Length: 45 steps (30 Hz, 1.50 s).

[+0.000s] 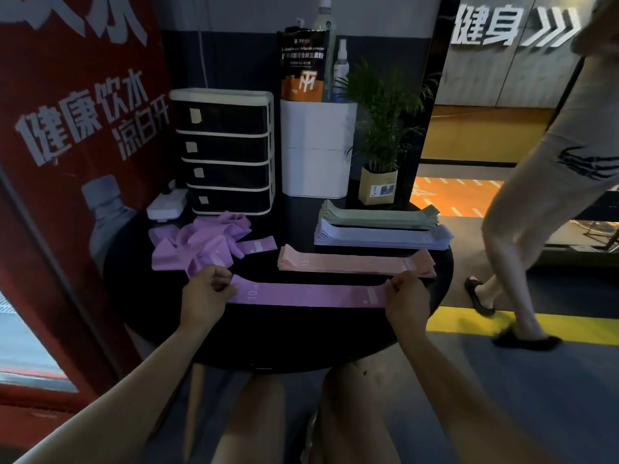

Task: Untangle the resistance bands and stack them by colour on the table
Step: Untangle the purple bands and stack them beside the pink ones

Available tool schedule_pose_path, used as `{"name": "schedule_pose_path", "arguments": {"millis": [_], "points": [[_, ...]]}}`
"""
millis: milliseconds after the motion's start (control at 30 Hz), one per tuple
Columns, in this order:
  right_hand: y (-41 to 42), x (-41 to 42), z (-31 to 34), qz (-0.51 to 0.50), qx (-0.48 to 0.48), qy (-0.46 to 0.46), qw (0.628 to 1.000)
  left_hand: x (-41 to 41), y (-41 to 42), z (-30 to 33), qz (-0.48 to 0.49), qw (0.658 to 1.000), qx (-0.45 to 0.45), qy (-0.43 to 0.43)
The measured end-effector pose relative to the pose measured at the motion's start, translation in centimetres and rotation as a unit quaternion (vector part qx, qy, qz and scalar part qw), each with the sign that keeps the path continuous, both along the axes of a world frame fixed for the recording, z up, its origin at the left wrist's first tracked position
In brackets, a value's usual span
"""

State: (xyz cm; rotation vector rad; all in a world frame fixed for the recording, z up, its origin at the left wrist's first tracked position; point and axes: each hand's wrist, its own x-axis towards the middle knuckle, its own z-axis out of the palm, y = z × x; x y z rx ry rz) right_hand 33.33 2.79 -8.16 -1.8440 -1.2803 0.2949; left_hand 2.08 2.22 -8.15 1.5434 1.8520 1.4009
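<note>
A purple resistance band [308,294] lies stretched flat across the near part of the round black table [301,343]. My left hand [207,293] pinches its left end and my right hand [407,296] pinches its right end. Behind my left hand sits a tangled heap of purple bands [197,244]. A flat stack of pink bands [355,261] lies just beyond the held band. Farther back on the right are a stack of pale blue-lilac bands [382,236] and a stack of green bands [378,216].
A black drawer unit [224,152], a white box [316,149] with bottles on top, a potted plant [382,152] and a white power strip [167,202] stand at the table's back. A red water dispenser [67,162] is at the left. A person [536,195] walks past on the right.
</note>
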Motion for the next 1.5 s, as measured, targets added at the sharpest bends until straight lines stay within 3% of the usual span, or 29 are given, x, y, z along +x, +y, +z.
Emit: {"name": "schedule_pose_path", "arguments": {"millis": [533,767,967,1167,1500], "points": [[-0.9,-0.5,-0.1,-0.002,-0.001,-0.088,0.996,0.0,0.0,-0.8,-0.002,1.000,0.007,0.019],[-0.2,-0.9,1.3,0.000,0.029,-0.040,0.999,0.5,-0.1,0.2,-0.014,0.998,0.024,0.058],[2.2,-5.7,4.4,0.125,0.084,-0.011,0.989,-0.2,1.4,3.1,-0.023,0.990,0.066,0.122],[6.9,-12.3,6.4,0.249,0.016,0.015,0.968,-2.8,5.3,3.7,-0.032,0.978,0.051,0.199],[15.1,-17.8,6.2,0.278,-0.144,-0.038,0.949,-3.9,9.8,3.4,-0.042,0.950,-0.040,0.308]]}}
